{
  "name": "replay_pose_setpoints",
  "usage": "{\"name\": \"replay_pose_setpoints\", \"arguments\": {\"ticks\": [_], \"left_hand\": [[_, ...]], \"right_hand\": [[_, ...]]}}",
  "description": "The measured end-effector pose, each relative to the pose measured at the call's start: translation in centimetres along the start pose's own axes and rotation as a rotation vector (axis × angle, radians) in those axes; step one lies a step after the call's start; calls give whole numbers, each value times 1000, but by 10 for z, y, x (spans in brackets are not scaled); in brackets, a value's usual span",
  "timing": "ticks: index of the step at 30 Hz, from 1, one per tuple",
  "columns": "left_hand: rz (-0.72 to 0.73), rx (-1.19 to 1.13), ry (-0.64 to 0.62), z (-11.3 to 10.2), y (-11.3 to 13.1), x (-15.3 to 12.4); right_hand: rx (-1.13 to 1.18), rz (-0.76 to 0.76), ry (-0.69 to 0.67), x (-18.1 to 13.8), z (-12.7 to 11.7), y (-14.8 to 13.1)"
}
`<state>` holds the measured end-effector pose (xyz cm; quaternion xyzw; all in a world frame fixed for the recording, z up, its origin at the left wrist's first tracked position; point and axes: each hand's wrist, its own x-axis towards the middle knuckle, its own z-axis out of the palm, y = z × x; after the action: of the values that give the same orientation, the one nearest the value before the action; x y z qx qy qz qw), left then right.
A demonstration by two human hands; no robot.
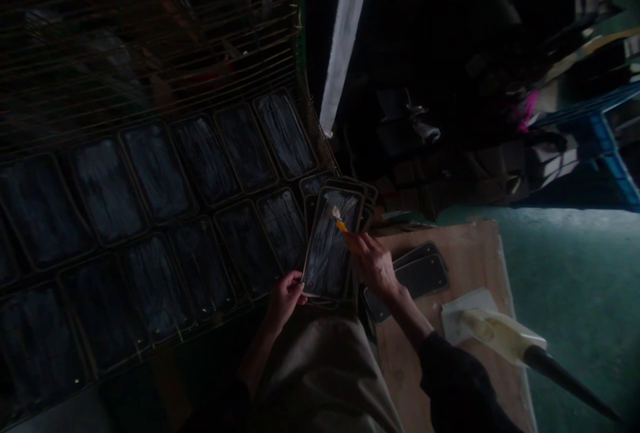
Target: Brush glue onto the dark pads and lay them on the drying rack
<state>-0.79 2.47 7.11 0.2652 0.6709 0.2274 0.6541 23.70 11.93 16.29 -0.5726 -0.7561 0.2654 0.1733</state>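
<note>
My left hand [286, 298] grips the lower left corner of a stack of dark rounded rectangular pieces [331, 246] resting on my lap. The top piece is streaked with whitish paste. My right hand [374, 261] is closed on a small brush with an orange handle [340, 221], its bristles touching the upper part of the top piece. Several more dark pieces [419, 274] lie on a wooden board [465, 253] just right of that hand.
A wire rack [150, 73] on the left carries rows of several coated dark pieces [160, 173]. A white container with yellowish paste [493, 331] and a dark handle sits on the board. Green floor [575, 273] lies to the right, with blue crates [610, 146] and clutter behind.
</note>
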Motion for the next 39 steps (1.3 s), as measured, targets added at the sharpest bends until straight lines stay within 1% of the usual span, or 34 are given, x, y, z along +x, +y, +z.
{"name": "replay_pose_setpoints", "arguments": {"ticks": [1, 3, 7, 9, 11, 13, 16, 19, 21, 23, 24, 27, 30, 33, 35, 37, 39], "left_hand": [[3, 0, 0, 0, 0, 0], [12, -3, -4, -1, -1, 0], [12, 4, -9, -2, -2, 1], [2, 3, -8, -2, -3, 1], [-9, 1, -12, -2, -4, 2], [-17, 7, -16, -2, -5, 2], [-34, 21, -13, -3, -6, 2], [-34, 0, -22, -4, -5, 2], [-18, -35, -41, -5, -3, 1], [-16, -62, -48, -5, 0, 0], [-21, -69, -50, -5, 2, -1], [-21, -67, -67, -6, 6, -3], [-26, -36, -89, -6, 9, -4], [-64, -20, -82, -7, 13, -6], [-85, -54, -101, -7, 19, -10], [-103, -107, -154, -6, 28, -18], [-113, -152, -198, -5, 43, -28]], "right_hand": [[23, -4, -27, -2, 1, -5], [54, 27, -32, -3, -1, -10], [62, 116, 59, -5, -12, 3], [46, 119, 57, -13, -12, 10], [24, 110, 17, -29, -7, 9], [13, 115, -34, -51, 1, -2], [51, 177, -99, -89, 10, -31], [109, 274, -161, -118, 7, -59], [168, 339, -175, -125, 2, -69], [224, 373, -123, -121, -3, -70], [235, 370, -75, -115, -4, -67], [184, 341, 63, -90, -1, -51], [112, 355, 92, -79, 9, -43], [136, 383, 42, -90, 13, -53], [174, 426, 66, -103, 10, -61], [171, 490, 175, -111, 3, -63], [131, 554, 307, -113, -5, -57]]}}
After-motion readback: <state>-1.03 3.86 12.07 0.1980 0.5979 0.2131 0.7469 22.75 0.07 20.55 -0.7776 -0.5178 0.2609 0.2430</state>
